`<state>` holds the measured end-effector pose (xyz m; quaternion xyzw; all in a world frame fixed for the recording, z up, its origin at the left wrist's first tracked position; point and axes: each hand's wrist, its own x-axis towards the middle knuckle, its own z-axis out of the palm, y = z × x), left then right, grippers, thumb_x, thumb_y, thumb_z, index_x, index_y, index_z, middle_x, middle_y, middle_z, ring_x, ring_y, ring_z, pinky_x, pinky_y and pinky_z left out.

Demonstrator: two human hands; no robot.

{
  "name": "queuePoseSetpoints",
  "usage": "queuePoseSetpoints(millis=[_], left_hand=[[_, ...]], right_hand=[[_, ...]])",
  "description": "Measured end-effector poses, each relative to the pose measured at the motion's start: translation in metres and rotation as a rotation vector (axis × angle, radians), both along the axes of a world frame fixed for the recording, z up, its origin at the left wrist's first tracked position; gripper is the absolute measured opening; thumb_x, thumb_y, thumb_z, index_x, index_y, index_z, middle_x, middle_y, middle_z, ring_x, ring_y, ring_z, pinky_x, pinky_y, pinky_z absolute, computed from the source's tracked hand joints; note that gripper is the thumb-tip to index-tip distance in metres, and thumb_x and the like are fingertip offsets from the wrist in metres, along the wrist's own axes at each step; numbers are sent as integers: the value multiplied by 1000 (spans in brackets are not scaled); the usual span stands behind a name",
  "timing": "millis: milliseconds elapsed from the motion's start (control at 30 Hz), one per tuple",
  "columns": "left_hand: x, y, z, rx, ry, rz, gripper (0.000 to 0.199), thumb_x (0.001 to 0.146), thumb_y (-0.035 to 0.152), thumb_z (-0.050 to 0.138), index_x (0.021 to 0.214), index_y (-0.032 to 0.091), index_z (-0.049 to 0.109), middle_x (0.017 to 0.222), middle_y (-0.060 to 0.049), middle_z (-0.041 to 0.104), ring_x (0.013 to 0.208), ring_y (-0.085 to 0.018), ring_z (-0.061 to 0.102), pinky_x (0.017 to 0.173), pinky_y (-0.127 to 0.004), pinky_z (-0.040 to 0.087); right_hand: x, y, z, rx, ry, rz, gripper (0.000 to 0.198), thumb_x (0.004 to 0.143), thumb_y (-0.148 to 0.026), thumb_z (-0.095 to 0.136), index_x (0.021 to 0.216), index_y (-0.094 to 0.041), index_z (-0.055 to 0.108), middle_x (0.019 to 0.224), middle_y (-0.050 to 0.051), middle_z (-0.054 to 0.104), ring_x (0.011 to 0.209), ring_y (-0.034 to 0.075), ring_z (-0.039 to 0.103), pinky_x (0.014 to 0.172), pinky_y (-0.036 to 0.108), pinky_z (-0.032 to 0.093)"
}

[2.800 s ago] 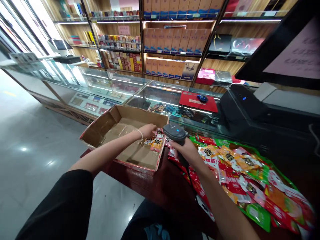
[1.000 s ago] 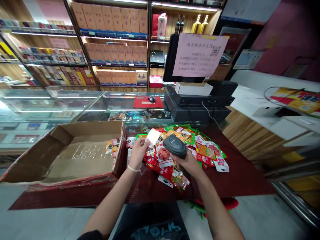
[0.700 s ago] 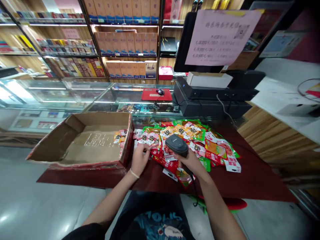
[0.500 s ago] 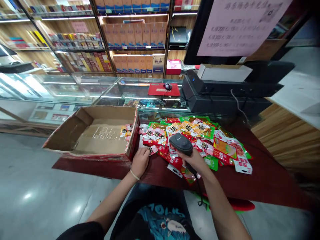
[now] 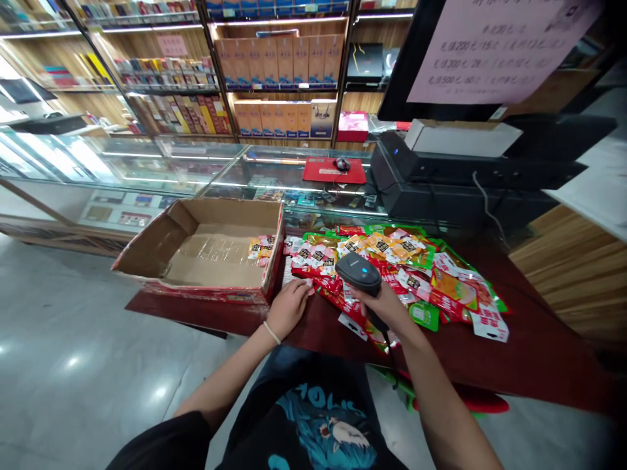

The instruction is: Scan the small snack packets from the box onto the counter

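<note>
Scanner (image 5: 358, 273) in right hand (image 5: 386, 307), packets (image 5: 396, 274) beneath

My left hand (image 5: 289, 308) rests on a bare strip of the dark red tabletop (image 5: 514, 356), hemmed by the open brown cardboard box (image 5: 161, 238) just to its left and the heap of red, orange and green snack packets (image 5: 416, 274) to its right. My right hand (image 5: 386, 307), gripping the black handheld barcode scanner (image 5: 357, 273), hangs over that heap. Beyond it the black register unit (image 5: 441, 196) walls off the back; the near right tabletop lies open.
</note>
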<state>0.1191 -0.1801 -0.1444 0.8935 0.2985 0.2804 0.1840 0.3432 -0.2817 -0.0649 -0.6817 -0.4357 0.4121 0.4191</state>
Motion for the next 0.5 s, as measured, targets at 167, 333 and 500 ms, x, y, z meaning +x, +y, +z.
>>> queuePoseSetpoints(millis=[167,333,500], left_hand=[[4,3,13,1,-56,-16,24,91,18,49,111,19,61,116,-11,60,109,-21,57,95,-40,49],[-2,2,68,-48,-177,-159,26,93,17,44,113,20,61,116,-9,62,109,-18,58,97,-35,48],[-33,33,127,-56,-303,-15,25,94,21,44,110,21,64,110,-8,66,108,-20,59,97,-35,46]], right_hand=[[-6,14,9,54,26,19,29,75,-47,68,75,-20,58,40,-4,53,38,15,48,46,28,40],[-18,37,26,82,51,66,29,76,-47,67,77,-20,56,42,-4,55,39,14,49,46,27,40],[-42,75,43,45,-16,132,26,75,-44,66,80,-20,57,41,-4,55,37,14,48,42,27,38]])
